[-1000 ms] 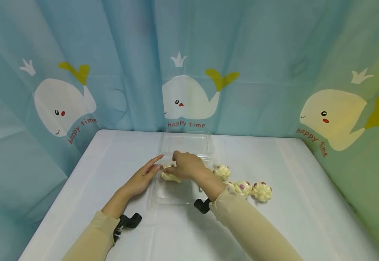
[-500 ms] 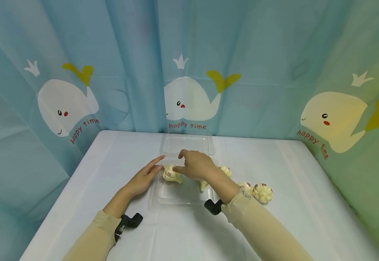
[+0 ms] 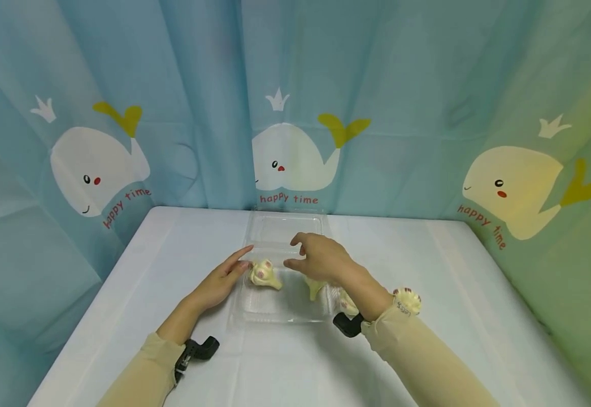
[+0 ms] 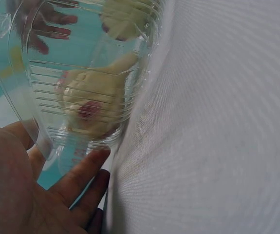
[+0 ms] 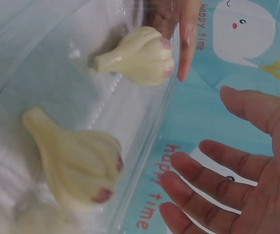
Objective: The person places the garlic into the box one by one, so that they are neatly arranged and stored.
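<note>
A clear plastic clamshell box (image 3: 280,320) lies open on the table, its lid (image 3: 285,227) folded back. Two garlic bulbs lie in it: one (image 3: 262,273) at the left with its stem toward the front right, another (image 3: 314,288) at the right, partly under my right hand. My left hand (image 3: 216,286) rests at the box's left wall, fingers extended; in the left wrist view its fingertips (image 4: 97,157) are at the ribbed wall. Above the box, my right hand (image 3: 324,259) hovers with fingers spread and nothing in them, palm visible in the right wrist view.
Right of the box, a garlic bulb (image 3: 347,303) is half hidden by my right forearm, and another (image 3: 408,299) shows behind the sleeve. A whale-print curtain (image 3: 407,102) hangs behind the white table (image 3: 275,367).
My right hand has come away from the left garlic bulb and moved right, uncovering that bulb in the box. The left hand has stayed in place.
</note>
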Action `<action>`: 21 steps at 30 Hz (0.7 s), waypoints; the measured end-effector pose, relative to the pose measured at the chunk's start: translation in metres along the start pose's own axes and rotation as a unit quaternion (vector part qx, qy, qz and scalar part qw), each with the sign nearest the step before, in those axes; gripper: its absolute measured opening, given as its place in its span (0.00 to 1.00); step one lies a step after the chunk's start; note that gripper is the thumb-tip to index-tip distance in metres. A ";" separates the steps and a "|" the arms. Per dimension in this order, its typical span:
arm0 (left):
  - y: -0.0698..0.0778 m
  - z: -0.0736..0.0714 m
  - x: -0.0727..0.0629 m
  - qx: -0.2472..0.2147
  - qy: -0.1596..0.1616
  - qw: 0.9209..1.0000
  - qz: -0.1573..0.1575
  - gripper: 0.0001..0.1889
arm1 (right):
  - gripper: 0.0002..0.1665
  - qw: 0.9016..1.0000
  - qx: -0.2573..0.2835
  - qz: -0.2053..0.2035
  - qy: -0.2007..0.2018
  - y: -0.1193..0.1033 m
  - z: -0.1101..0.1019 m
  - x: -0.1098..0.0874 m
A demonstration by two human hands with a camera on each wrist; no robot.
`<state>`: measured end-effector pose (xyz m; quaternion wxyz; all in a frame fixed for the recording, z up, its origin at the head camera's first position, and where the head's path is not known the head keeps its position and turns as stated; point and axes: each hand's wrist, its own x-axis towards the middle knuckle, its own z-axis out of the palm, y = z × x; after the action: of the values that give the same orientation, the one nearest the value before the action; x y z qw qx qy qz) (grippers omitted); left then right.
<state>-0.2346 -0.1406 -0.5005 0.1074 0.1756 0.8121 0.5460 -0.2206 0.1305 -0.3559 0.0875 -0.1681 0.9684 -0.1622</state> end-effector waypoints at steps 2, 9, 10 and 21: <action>-0.002 0.000 -0.001 0.000 -0.002 1.000 0.001 0.28 | 0.32 1.000 0.003 -0.002 -0.003 0.004 -0.001 -0.002; -0.002 -0.001 0.001 -0.002 -0.001 1.000 0.005 0.28 | 0.34 1.000 0.001 -0.009 -0.006 0.024 -0.009 -0.010; -0.002 -0.002 0.001 0.000 -0.002 1.000 0.005 0.28 | 0.35 1.000 0.001 -0.008 -0.007 0.027 -0.010 -0.012; -0.002 -0.004 0.002 -0.002 -0.006 1.000 0.006 0.28 | 0.34 1.000 -0.013 -0.001 -0.008 0.054 -0.010 -0.013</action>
<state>-0.2379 -0.1433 -0.5006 0.1091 0.1837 0.8093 0.5472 -0.2266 0.1861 -0.3637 0.0934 -0.1716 0.9695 -0.1481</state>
